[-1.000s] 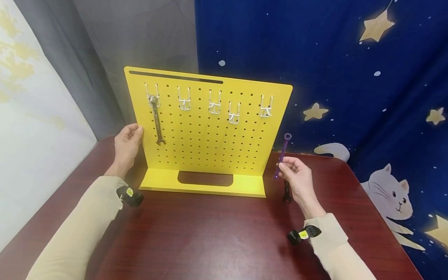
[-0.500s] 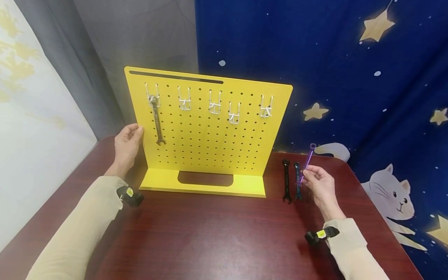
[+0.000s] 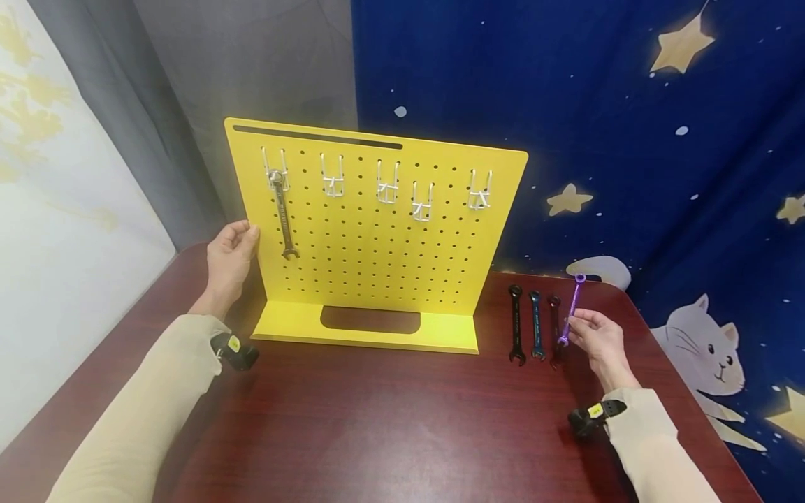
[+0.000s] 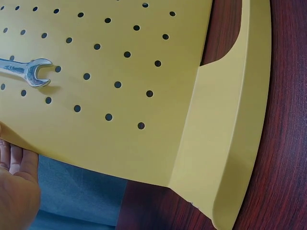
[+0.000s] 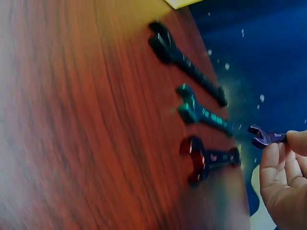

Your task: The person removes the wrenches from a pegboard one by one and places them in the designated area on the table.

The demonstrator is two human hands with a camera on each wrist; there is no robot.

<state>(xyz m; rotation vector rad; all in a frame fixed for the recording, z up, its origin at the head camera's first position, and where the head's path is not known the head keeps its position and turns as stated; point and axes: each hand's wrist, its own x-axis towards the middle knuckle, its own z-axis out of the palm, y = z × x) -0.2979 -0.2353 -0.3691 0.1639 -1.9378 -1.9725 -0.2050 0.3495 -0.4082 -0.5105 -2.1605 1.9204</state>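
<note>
The left hand (image 3: 229, 258) pinches the left edge of an upright yellow pegboard (image 3: 289, 323) between thumb and fingers. On that board's leftmost white hook hangs a silver combination wrench (image 3: 284, 222), its open end (image 4: 36, 73) pointing down. Over the table's right part, the right hand (image 3: 600, 340) holds a purple combination wrench (image 3: 572, 309) between thumb and fingertips, ring end up and tilted right. In the right wrist view, the purple open end (image 5: 263, 137) sticks out past the fingers. To its left lie a black wrench (image 3: 516, 325), a blue-green wrench (image 3: 537, 325) and a dark red wrench (image 3: 555, 328).
Several other white wire hooks (image 3: 386, 190) stick out along the pegboard's upper part, with nothing on them. Its base stands on a dark red wooden table (image 3: 377, 426). A blue curtain (image 3: 453, 70) with stars hangs close behind the table's back and right edges.
My right hand has moved right and down with the purple wrench, from beside the pegboard past the three lying wrenches, uncovering them. The left hand has kept its hold on the board.
</note>
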